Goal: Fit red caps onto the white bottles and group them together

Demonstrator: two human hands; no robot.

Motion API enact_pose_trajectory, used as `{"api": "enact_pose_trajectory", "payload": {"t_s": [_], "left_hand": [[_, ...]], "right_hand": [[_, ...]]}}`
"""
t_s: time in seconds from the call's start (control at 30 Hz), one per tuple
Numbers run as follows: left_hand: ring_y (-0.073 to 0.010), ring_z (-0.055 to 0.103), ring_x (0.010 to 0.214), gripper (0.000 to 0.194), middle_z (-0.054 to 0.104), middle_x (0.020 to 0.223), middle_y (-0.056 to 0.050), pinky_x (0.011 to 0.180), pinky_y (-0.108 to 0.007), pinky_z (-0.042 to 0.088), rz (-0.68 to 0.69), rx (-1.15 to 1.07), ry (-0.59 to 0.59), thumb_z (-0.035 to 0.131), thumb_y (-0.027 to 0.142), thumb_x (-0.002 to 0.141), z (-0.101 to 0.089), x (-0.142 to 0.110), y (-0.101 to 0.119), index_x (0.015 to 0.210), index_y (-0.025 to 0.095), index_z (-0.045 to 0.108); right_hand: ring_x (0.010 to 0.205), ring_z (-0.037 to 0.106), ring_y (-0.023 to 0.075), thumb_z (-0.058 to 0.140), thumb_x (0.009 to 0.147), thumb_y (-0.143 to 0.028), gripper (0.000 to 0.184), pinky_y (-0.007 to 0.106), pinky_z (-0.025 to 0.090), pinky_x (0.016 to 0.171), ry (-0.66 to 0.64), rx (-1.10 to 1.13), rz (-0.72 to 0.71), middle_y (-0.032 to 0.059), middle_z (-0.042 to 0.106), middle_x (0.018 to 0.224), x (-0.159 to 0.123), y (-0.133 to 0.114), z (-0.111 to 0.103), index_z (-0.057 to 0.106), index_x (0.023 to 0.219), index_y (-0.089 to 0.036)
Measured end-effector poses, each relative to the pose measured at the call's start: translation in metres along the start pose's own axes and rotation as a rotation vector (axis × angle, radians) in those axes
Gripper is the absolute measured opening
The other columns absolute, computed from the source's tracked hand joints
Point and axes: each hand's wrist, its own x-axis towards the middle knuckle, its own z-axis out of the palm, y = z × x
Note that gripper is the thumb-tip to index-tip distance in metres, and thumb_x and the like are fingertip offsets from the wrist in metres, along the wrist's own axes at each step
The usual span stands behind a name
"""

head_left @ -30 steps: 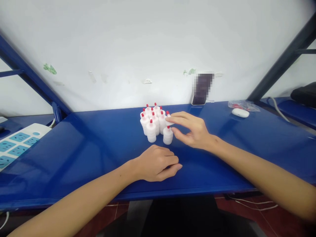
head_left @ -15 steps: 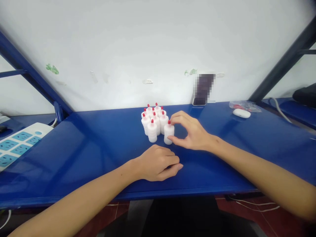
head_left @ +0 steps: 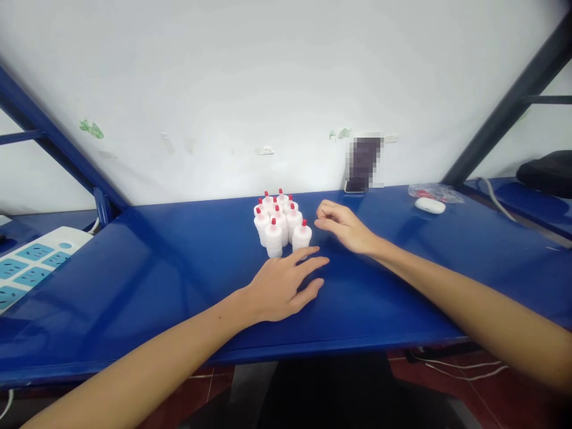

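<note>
Several white squeeze bottles with red caps (head_left: 274,232) stand upright in a close group on the blue table. One bottle (head_left: 302,233) stands at the group's front right corner, its lower part hidden behind fingers. My left hand (head_left: 288,286) is just in front of the bottles, palm down, fingers spread and holding nothing. Its index finger passes across the base of that corner bottle; whether it touches cannot be told. To the right of the group is my right hand (head_left: 342,225), its fingers curled in and apart from the bottles, with nothing visible in them.
A phone (head_left: 364,164) leans on the wall at the back. At the right lie a white earbud case (head_left: 429,205) and a clear plastic bag (head_left: 435,192) with red bits inside. A white power strip (head_left: 71,238) with blue sockets sits at the left.
My right hand has let go of the front right bottle, drawn back from it and curled its fingers. My left hand has opened from a loose fist, its fingers spreading toward that bottle.
</note>
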Motion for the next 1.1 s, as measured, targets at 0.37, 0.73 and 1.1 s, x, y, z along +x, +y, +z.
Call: {"api": "enact_pose_trajectory", "payload": {"t_s": [0.37,0.73,1.1], "left_hand": [[-0.0179,0.07,0.08,0.027,0.073,0.104,-0.005,0.068,-0.029,0.054,-0.119,0.021,0.255,0.046,0.029,0.097,0.004,0.001,-0.002,0.115,0.017,0.062],[-0.0101,0.055,0.059,0.017,0.064,0.07,0.002,0.055,-0.023,0.037,0.193,-0.072,-0.053,0.05,0.02,0.092,0.005,0.0,-0.002,0.084,0.018,0.065],[-0.0087,0.032,0.051,0.037,0.036,0.055,0.005,0.057,-0.027,0.034,0.198,-0.337,0.002,0.044,0.022,0.093,-0.002,0.001,0.002,0.059,0.019,0.029]], "right_hand": [[0.096,0.052,0.0204,0.05,0.091,-0.03,0.017,0.04,0.039,0.092,-0.123,-0.131,0.07,0.0047,0.055,0.102,-0.002,0.012,-0.001,0.048,0.078,-0.02],[0.065,0.046,0.0131,0.055,0.093,-0.032,0.015,0.028,0.036,0.06,0.139,-0.088,-0.149,-0.0012,0.052,0.075,-0.009,-0.014,0.01,0.057,0.085,-0.02],[0.05,0.043,0.0091,0.055,0.095,-0.04,0.031,0.025,0.035,0.052,0.013,-0.059,-0.051,-0.0073,0.05,0.058,-0.014,-0.03,0.028,0.062,0.117,-0.019]]}}
